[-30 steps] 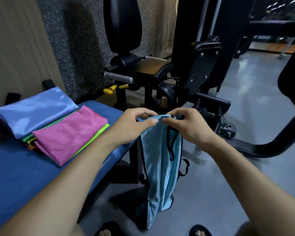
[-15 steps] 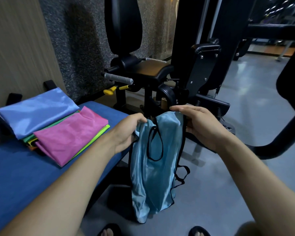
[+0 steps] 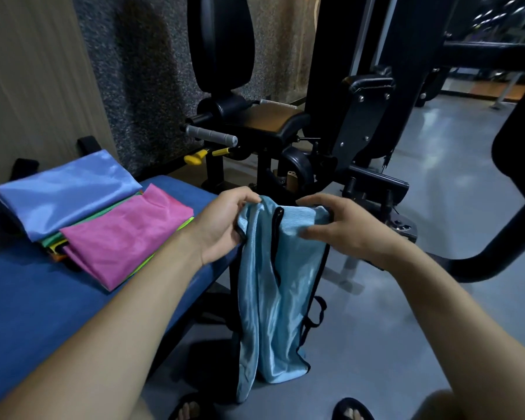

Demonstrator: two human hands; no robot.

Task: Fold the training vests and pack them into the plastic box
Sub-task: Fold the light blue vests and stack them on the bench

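Note:
A light blue training vest [image 3: 273, 286] with black trim hangs in the air in front of me, off the end of the bench. My left hand [image 3: 222, 222] grips its top left shoulder. My right hand [image 3: 340, 228] holds the top right shoulder, fingers curled over the fabric. On the blue bench [image 3: 37, 304] to the left lies a stack of folded vests: a periwinkle blue one [image 3: 64, 195] at the back, a pink one [image 3: 125, 237] in front, with green, yellow and orange edges showing beneath. No plastic box is in view.
A black gym machine [image 3: 361, 131] with a padded seat, a grey handle [image 3: 209, 136] and a yellow lever stands right behind the hanging vest. Grey floor [image 3: 437, 177] extends to the right. A wall runs along the left. My sandalled feet show at the bottom edge.
My hands have moved apart, spreading the top of the vest from a pinched bunch to shoulder width. The vest hangs flatter and wider.

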